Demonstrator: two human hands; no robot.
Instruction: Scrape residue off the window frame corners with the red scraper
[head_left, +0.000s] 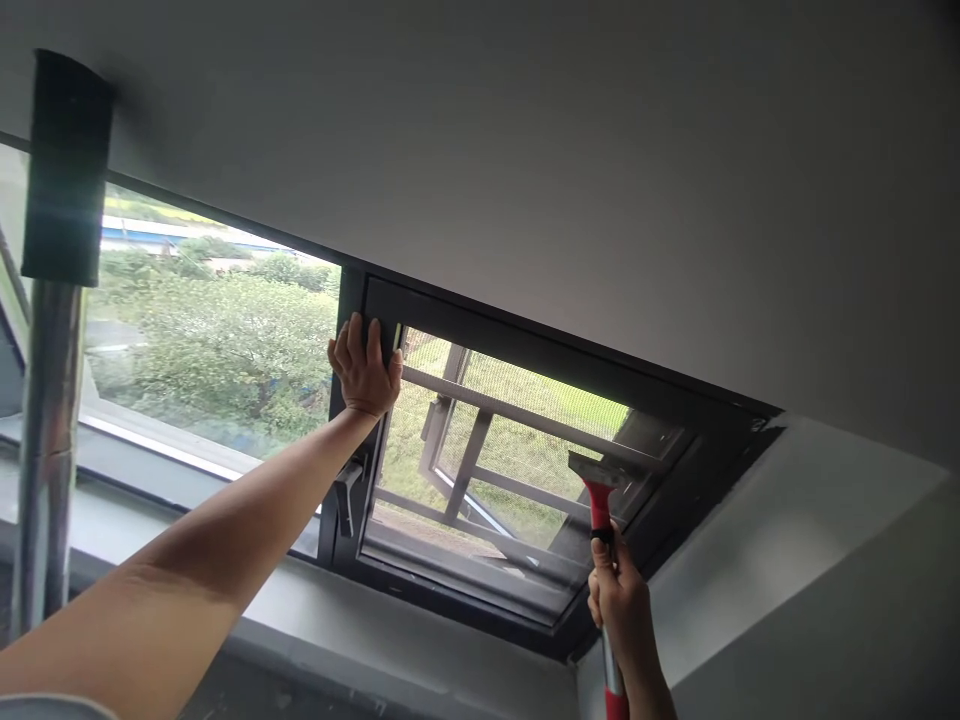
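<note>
My left hand (pixel 366 368) presses against the dark upright (pixel 349 420) of the window frame, fingers spread. Its thumb lies near the edge of the screened panel (pixel 517 430). Lower right, my right hand (pixel 621 590) is wrapped round the handle of a long scraper (pixel 600 500) with a red neck, a metal shaft and a red lower grip. The scraper's wide head points upward, in front of the right part of the screened panel; whether it touches the panel, I cannot tell.
Below my left hand a window handle (pixel 345 495) sticks out from the frame. A metal pole (pixel 49 440) with a black sleeve stands at the left. The pale ceiling (pixel 525 160) runs above the window, and a white side wall (pixel 780 520) meets it on the right.
</note>
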